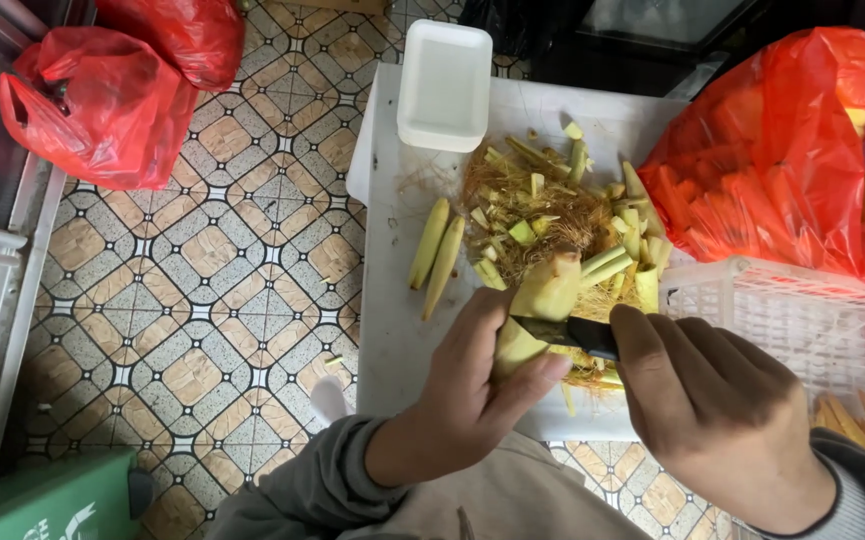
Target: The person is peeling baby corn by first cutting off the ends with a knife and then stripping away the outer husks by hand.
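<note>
Left hand (467, 395) is gripping a pale yellow baby corn ear (542, 300), fingers wrapped around it, above the near edge of the white cutting board (392, 300). Right hand (717, 410) is clenching a black-handled knife (572, 332), blade lying against the ear. Husk trimmings (542, 210) are piling just beyond; a white tray (444, 85) is sitting at the far edge.

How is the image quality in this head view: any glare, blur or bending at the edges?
Head view: soft, even light, faint shadows. The left hand, the corn ear, the right hand and the knife are sharp, no motion blur. Mild sheen on the red bag; the white tray looks nearly washed out. The floor tiles bow slightly towards the edges.
</note>
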